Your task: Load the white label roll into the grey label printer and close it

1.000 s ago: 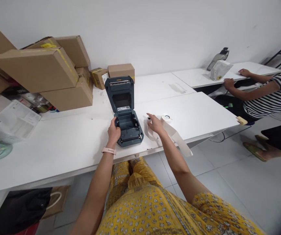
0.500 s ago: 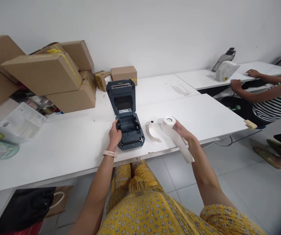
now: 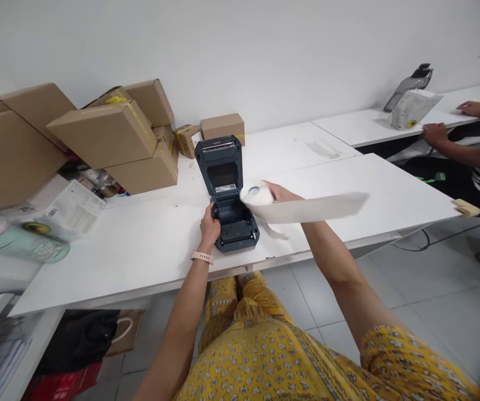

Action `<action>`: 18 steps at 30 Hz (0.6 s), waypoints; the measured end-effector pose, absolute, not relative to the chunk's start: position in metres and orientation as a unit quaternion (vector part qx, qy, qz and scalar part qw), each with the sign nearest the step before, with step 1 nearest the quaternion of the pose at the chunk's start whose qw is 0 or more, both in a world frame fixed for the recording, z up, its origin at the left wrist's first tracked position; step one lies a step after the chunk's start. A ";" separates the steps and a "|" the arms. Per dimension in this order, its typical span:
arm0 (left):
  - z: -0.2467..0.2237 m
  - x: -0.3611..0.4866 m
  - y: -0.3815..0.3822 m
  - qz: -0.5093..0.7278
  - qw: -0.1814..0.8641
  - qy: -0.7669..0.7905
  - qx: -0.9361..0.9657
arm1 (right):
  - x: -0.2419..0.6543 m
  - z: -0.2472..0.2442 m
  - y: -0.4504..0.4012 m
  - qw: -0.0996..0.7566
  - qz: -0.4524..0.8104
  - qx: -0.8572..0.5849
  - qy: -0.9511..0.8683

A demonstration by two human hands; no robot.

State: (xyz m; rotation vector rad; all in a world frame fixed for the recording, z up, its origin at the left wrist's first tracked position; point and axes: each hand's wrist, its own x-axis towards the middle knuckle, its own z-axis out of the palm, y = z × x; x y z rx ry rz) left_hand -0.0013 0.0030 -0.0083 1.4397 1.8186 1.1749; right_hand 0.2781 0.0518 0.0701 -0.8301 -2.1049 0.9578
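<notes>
presently, our left hand (image 3: 211,227) holds the dark device (image 3: 237,230) by the left edge of its base, the thumb lying along the rim. our right hand (image 3: 280,194) is closed around the far right side of the white roll (image 3: 257,195), which is left of these fingers and above the right part of the device; whether they touch, we cannot tell.

as we judge, the long paper strip (image 3: 323,209) is the main risk: it runs loose to the right, across our right wrist, and it could catch on the wrist or fold under the roll. the roll could also slip or unwind, because our right hand seems to hold it from one side only. if our left hand presses unevenly, the base could slide on the white table (image 3: 151,239).

the raised lid (image 3: 219,164) stands beyond our left hand and limits the space behind the open base. below our right hand, a curl of paper (image 3: 276,231) lies near, partly hidden by the strip. the stacked boxes (image 3: 101,133) are well apart, beyond our left hand, and a co-worker's hand (image 3: 435,135) is far to the right.
</notes>
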 end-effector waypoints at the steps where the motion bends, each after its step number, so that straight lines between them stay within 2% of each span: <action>1: -0.008 -0.001 0.003 0.435 0.268 0.674 0.533 | 0.263 0.080 0.056 0.297 0.353 -0.297 -0.836; 4: -0.007 0.000 0.003 0.441 0.267 0.670 0.535 | 0.221 0.096 0.067 0.160 0.260 -0.283 -0.909; 7: -0.005 0.001 0.003 0.442 0.267 0.671 0.532 | 0.193 0.094 0.076 0.067 0.181 -0.315 -0.929; 12: 0.000 0.004 0.000 0.434 0.267 0.679 0.529 | 0.173 0.076 0.084 -0.027 0.114 -0.348 -0.930; 18: 0.005 0.006 -0.002 0.426 0.286 0.683 0.520 | 0.158 0.062 0.099 -0.103 0.095 -0.350 -0.926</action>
